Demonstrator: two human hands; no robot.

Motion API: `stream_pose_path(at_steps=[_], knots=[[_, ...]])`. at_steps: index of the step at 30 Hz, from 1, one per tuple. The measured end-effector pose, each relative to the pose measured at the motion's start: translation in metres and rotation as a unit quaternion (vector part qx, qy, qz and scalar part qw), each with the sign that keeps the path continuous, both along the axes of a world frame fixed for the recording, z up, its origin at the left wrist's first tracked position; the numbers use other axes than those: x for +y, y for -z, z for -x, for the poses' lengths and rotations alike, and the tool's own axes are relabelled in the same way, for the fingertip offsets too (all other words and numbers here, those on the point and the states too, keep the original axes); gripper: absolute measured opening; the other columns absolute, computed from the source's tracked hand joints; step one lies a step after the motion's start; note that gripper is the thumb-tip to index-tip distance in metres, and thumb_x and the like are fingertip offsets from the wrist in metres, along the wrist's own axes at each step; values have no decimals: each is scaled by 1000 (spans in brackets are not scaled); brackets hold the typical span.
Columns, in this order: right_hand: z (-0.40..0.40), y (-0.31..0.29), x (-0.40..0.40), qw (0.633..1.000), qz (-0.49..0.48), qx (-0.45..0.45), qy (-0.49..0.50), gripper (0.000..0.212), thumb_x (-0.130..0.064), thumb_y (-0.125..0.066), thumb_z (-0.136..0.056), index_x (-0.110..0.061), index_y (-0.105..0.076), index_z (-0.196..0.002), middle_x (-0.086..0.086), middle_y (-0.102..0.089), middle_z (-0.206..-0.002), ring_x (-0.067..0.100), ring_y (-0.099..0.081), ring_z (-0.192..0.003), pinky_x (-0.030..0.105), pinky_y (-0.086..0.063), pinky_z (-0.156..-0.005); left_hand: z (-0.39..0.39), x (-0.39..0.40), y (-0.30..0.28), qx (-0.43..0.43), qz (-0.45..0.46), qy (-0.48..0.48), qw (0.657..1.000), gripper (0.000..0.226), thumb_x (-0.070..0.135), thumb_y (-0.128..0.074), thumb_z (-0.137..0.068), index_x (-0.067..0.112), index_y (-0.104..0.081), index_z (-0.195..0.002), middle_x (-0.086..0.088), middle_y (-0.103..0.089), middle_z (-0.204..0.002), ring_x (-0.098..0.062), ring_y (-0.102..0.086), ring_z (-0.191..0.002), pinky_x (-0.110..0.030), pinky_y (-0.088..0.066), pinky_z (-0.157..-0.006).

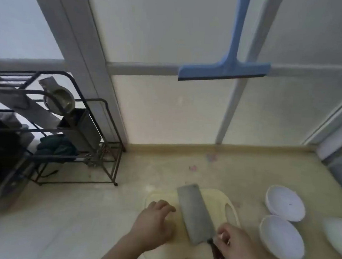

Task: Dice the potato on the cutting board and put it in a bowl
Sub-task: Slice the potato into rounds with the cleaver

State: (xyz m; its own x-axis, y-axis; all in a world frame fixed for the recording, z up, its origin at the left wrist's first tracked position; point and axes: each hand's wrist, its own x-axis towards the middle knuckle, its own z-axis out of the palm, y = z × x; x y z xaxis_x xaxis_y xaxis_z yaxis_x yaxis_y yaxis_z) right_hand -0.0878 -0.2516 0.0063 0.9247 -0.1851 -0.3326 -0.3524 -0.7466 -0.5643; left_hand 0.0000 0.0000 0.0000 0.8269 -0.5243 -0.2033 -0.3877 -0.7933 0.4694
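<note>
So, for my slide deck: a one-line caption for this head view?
Right hand holds a cleaver over the cutting board; left hand steadies; bowls wait.

Right hand (236, 251) grips cleaver (196, 215) on cutting board (222, 200); left hand (154, 222) perhaps covers potato.

At ten o'clock I'm seeing a black wire rack (97, 145) sitting on the beige counter (70, 219), holding a metal ladle (61, 100) and a dark green cloth (57, 145). At one o'clock a blue squeegee (226, 69) is hanging against the frosted window (172, 29).
</note>
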Motion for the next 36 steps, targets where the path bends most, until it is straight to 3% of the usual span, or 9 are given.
stream_pose_path(at_steps=[4, 11, 15, 20, 24, 27, 31, 33, 36], knots=[[9, 15, 12, 992, 57, 109, -3, 39, -50, -62, -81, -29, -30, -71, -4, -51, -85, 14, -49, -74, 32, -44, -73, 2, 0, 16, 5, -74, 33, 997, 65, 54, -54, -79, 35, -45, -140, 14, -43, -140, -15, -44, -124, -29, -45, -97], [8, 14, 21, 987, 93, 129, -13, 34, -55, -54, -85, -25, -40, -89, -4, -51, -93, 19, -64, -104, 34, -47, -77, 4, 8, 33, 35, -77, 44, 995, 70, 53, -61, -78, 34, -41, -141, 13, -43, -137, -15, -41, -123, -30, -44, -97], [6, 12, 18, 988, 51, 143, 35, 22, -49, -59, -83, -28, -52, -86, -6, -62, -82, 17, -70, -89, 28, -49, -68, 5, 7, 42, 33, -40, 44, 998, 70, 54, -61, -81, 31, -41, -143, 13, -43, -136, -14, -39, -123, -30, -42, -100], [17, 0, 8, 929, -287, 122, 199, 6, -8, -52, -95, -9, -57, -98, 22, -63, -55, 27, -55, -38, 24, -38, -39, 4, -16, 49, 0, 1, 53, 999, 69, 51, -58, -86, 24, -41, -146, 7, -44, -140, -18, -38, -125, -27, -33, -107], [37, 4, -2, 965, -184, 28, 183, 17, -3, -64, -87, -18, -57, -83, 8, -54, -47, 17, -46, -37, 26, -34, -43, 8, -41, 56, -49, 31, 68, 996, 64, 51, -56, -79, 22, -49, -135, 3, -55, -129, -23, -50, -112, -34, -48, -98], [43, 1, 4, 977, -114, 39, 178, 14, -28, -71, -83, -29, -59, -75, -2, -65, -61, 7, -56, -49, 24, -42, -55, 12, -57, 61, -85, 47, 80, 992, 59, 54, -56, -79, 24, -48, -129, 3, -56, -124, -22, -51, -106, -33, -52, -92], [45, 8, 16, 984, -33, 39, 168, 30, -46, -54, -91, -26, -66, -72, -6, -71, -69, 6, -64, -74, 23, -49, -75, 20, -63, 65, -104, 53, 60, 991, 55, 54, -55, -84, 25, -45, -130, 2, -53, -127, -23, -49, -108, -38, -52, -90], [45, 7, 24, 985, 43, -18, 164, 42, -46, -43, -96, -25, -71, -73, -10, -68, -64, 1, -60, -79, 9, -39, -69, 24, -61, 66, -109, 52, 47, 992, 54, 56, -55, -84, 26, -45, -128, -1, -50, -129, -24, -48, -110, -37, -49, -90], [45, 4, 32, 984, 44, -10, 172, 56, -56, -33, -97, -25, -67, -65, -10, -64, -58, -8, -53, -58, 1, -31, -72, 26, -56, 68, -142, 35, 64, 987, 50, 55, -55, -84, 27, -45, -124, -3, -47, -129, -25, -49, -106, -36, -45, -88]])
